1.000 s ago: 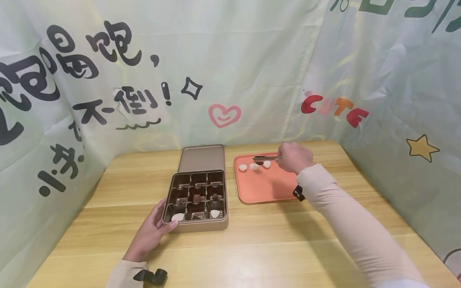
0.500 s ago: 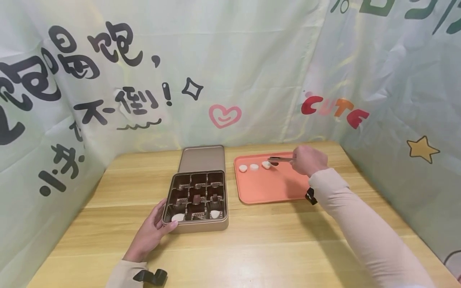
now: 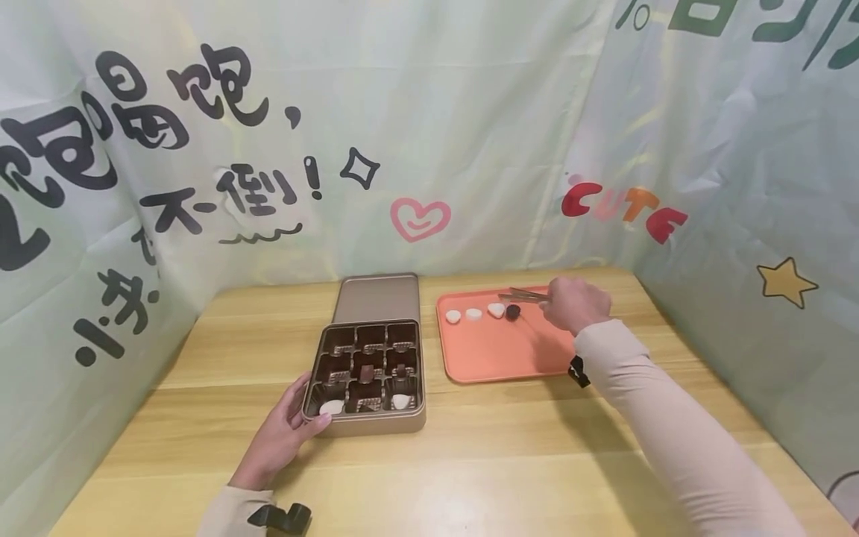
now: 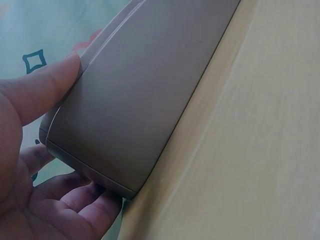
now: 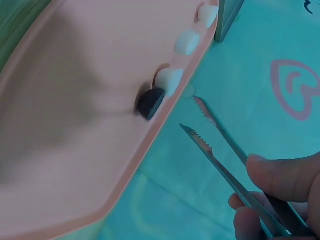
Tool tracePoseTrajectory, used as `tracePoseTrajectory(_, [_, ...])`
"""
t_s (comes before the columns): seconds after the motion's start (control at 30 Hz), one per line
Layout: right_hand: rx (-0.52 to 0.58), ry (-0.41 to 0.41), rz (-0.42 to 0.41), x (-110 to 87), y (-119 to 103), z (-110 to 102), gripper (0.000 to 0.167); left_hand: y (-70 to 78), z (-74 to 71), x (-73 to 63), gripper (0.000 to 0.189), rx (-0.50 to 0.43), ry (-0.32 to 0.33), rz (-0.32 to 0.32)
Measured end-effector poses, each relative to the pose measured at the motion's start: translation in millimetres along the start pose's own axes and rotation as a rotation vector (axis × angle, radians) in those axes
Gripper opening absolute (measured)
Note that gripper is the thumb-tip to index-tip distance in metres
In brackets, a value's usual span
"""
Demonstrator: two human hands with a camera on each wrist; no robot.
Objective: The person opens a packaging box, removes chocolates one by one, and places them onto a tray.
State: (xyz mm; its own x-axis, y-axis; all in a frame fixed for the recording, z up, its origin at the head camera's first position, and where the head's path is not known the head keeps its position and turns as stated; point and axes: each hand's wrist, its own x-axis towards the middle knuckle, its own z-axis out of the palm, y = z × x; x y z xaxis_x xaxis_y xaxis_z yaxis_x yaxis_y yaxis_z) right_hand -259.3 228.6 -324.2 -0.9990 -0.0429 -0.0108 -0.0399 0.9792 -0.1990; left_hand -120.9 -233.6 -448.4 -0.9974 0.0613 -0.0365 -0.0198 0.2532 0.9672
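Observation:
My right hand (image 3: 577,304) holds metal tweezers (image 3: 526,295) over the tray's back edge. In the right wrist view the serrated tips stand apart with nothing between them. Close by, a dark brown chocolate (image 3: 513,312) lies on the orange tray (image 3: 490,354), at the right end of a row. Left of it are a white heart-shaped chocolate (image 3: 496,310) and two more white pieces (image 3: 473,315). With thumb and fingers, my left hand (image 3: 285,432) grips the front left corner of a brown tin (image 3: 376,424). Its divided insert holds white pieces (image 3: 401,401) and brown ones (image 3: 366,373).
The tin's lid (image 3: 377,298) lies folded back behind it, left of the tray. A wooden table (image 3: 470,462) carries everything. Printed cloth (image 3: 470,134) hangs along the back and both sides.
The tweezers moved right along the row with the dark chocolate, then let go; it now lies beside the white heart, the tips parted above it. My left hand stayed on the tin.

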Motion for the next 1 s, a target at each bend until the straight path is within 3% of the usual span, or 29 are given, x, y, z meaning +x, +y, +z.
tracePoseTrajectory(0.2, [-0.009, -0.011, -0.007, 1.8, -8, 3, 0.03, 2.9, 2.3, 0.6, 0.088, -0.015, -0.003, 0.007])
tracePoseTrajectory(0.57, [-0.039, 0.094, -0.054, 1.9, -24, 8, 0.017, 2.6, 3.6, -1.5, 0.087, -0.032, -0.008, 0.01])
tracePoseTrajectory(1.0, [-0.103, 0.047, -0.142, -1.8, -59, 7, 0.015, 2.9, 0.9, -1.2, 0.089, -0.016, -0.006, 0.004])
